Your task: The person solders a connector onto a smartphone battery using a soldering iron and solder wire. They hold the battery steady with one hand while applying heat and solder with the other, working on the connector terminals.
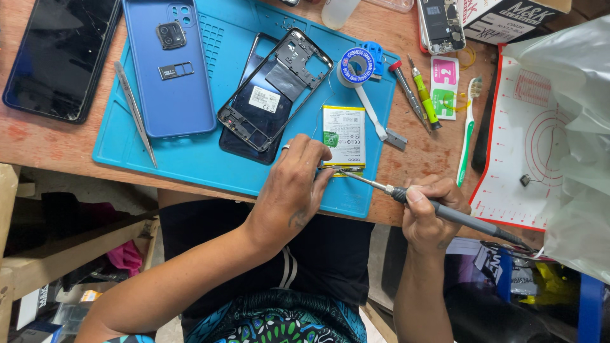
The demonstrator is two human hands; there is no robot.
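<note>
Right hand (431,213) fisted around soldering iron (445,213), iron lying near-horizontal, tip aimed left at battery (344,136) bottom edge, left hand (297,181) fingertips pinching there, battery upright on blue mat (210,162)

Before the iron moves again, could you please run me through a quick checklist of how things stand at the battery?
1. Left hand steadies the battery: ok.
2. Right hand grips the soldering iron: ok.
3. Iron tip sits at the battery's lower edge: ok.
4. Battery lies on the blue mat: ok.
5. Left fingertips well away from the tip: not ok, they are right beside it.
6. Tip hot: cannot tell.
</note>
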